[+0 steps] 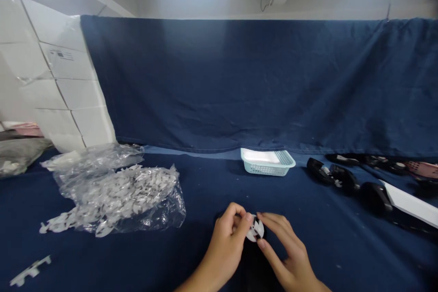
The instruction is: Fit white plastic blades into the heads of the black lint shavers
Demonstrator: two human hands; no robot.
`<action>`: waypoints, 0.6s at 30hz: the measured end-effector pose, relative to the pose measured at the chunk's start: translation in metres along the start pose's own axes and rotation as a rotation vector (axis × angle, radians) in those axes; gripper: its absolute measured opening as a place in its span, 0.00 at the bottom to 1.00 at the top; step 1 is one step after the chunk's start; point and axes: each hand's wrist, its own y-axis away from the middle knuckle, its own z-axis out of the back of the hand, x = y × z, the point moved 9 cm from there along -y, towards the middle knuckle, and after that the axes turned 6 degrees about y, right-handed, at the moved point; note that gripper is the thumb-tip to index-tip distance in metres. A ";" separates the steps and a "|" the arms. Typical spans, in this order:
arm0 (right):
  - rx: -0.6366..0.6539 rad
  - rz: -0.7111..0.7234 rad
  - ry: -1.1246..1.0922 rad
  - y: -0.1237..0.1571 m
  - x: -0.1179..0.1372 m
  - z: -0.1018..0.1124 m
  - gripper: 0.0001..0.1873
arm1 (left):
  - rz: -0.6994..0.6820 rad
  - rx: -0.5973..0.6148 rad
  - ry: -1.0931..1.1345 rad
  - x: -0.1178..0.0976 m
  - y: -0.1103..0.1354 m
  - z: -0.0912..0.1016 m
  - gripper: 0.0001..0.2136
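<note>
A small round white disc (255, 229) with black markings sits between my hands, low in the middle of the view. My left hand (224, 242) pinches it from the left with thumb and fingers. My right hand (284, 248) grips its right edge with the fingertips. Part of the disc is hidden by those fingers. Nothing else touches either hand. The nearest other object is a pale teal plastic basket (268, 163), farther ahead.
A clear plastic bag (116, 200) full of small white pieces lies to the left on the dark blue cloth tabletop (191, 260). A loose white piece (30, 271) lies near the front left. Black parts (331, 175) and a white strip (410, 203) lie to the right.
</note>
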 end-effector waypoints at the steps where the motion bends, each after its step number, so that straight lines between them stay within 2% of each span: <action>1: 0.003 -0.023 -0.013 0.000 -0.003 0.000 0.21 | -0.011 -0.005 -0.034 -0.003 0.001 0.001 0.13; 6: 0.047 -0.254 -0.116 -0.001 -0.035 -0.003 0.16 | -0.156 -0.054 -0.366 -0.017 0.007 0.015 0.09; 9: 0.103 -0.388 -0.205 0.002 -0.053 -0.010 0.14 | -0.297 -0.010 -0.538 -0.023 0.009 0.016 0.07; 14: 0.133 -0.482 -0.314 0.005 -0.060 -0.019 0.14 | -0.443 0.123 -0.582 -0.025 0.008 0.006 0.10; 18: 0.150 -0.502 -0.370 0.006 -0.058 -0.024 0.14 | -0.539 0.122 -0.532 -0.026 0.007 0.001 0.11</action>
